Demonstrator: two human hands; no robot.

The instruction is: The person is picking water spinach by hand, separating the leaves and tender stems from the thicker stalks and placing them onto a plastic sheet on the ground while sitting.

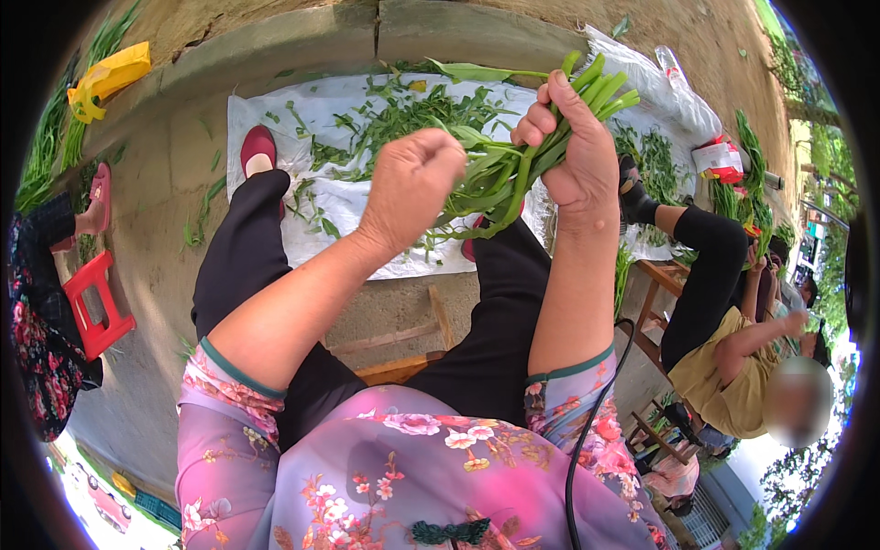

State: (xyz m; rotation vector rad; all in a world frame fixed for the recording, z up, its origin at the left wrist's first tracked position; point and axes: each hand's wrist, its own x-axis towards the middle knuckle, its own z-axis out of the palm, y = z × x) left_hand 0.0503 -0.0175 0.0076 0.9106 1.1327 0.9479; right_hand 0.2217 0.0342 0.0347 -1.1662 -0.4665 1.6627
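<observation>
Raised in front of me, my right hand [579,147] grips a bunch of water spinach [500,179]. Its pale cut stem ends [605,89] stick out past the thumb to the upper right, and the long leaves hang down to the left. Beside those leaves is my left hand [414,181], its fingers curled closed and slightly blurred; whatever they may hold is hidden. Below both hands a white woven sheet [344,252] lies on the ground, with loose green leaves [403,119] strewn over it.
A concrete kerb [275,50] runs behind the sheet. To the left are a yellow bag [112,78], a red plastic stool [96,302] and a seated person's leg. On the right, another person [724,367] sits near a white sack [655,87] and more greens [752,174].
</observation>
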